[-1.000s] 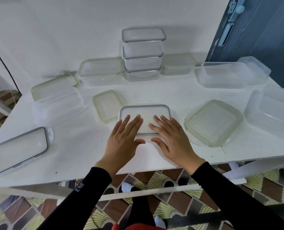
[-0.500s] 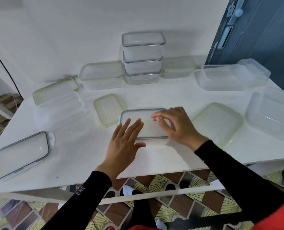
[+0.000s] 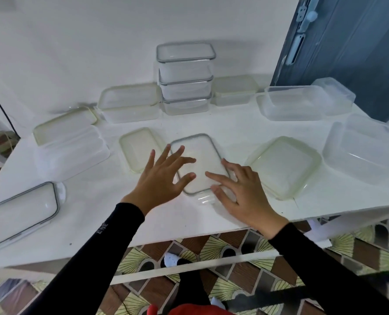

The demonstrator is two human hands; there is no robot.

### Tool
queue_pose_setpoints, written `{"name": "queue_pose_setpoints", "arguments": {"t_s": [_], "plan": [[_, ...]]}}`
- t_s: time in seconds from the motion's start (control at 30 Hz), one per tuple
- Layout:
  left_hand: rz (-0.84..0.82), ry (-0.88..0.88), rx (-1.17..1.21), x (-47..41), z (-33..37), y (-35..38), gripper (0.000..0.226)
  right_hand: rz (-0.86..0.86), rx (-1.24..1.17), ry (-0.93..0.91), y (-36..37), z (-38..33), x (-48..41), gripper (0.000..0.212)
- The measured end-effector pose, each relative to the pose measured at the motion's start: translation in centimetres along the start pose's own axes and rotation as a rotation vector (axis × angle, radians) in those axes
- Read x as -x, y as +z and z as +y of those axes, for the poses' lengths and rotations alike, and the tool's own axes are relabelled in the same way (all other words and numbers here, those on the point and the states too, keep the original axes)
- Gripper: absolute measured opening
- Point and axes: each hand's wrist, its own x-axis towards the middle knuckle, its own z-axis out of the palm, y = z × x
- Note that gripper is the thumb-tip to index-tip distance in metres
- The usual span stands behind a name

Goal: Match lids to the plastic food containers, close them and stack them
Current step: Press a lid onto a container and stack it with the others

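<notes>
The white table point(image 3: 98, 212) fills the scene in front of you. At its right edge sits the biggest clear tub point(image 3: 361, 155), with no lid on it. Beyond it, at the far right, stands an open rectangular container point(image 3: 295, 105). In the far centre, against the wall, rises a stack of three closed containers point(image 3: 185, 80) with grey-rimmed lids. Just left of the stack is a closed container with a greenish lid point(image 3: 129, 103). On the near left a long grey-rimmed lid point(image 3: 20, 214) lies tilted over the table edge. To the right of your hands lies a square greenish lid point(image 3: 284, 164), flat on the table.

The container you are working on point(image 3: 204, 200) sits near the centre, with its grey-rimmed lid point(image 3: 202, 160) on top and turned at a slant. A small greenish lid point(image 3: 139, 148) lies just left of it.

Your left hand point(image 3: 161, 180) has its fingers spread wide and straight, tips resting on the lid's left half. Your right hand point(image 3: 245, 192) is also spread wide, fingers lying across the lid's right edge and thumb by the container's near corner; neither hand grips anything
</notes>
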Motion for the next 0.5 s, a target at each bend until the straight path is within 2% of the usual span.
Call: {"name": "queue_pose_setpoints", "arguments": {"t_s": [0.13, 0.27, 0.4, 0.5], "plan": [[0.075, -0.046, 0.121, -0.1, 0.3, 0.8, 0.038, -0.024, 0.041, 0.051, 0.5, -0.8, 1.3, 0.049], [0.276, 0.093, 0.147, 1.2, 2.4, 1.8, 0.033, 0.026, 0.082, 0.027, 1.1, -0.9, 1.4, 0.049], [0.188, 0.157, 0.084, 3.2, 2.8, 2.9, 0.068, 0.022, 0.079, -0.1, 2.3, -0.7, 1.4, 0.051], [0.184, 0.191, 0.035, 3.5, 2.6, 3.9, 0.071, -0.002, 0.039, -0.14, 2.5, 0.0, 1.4, 0.049]]}}
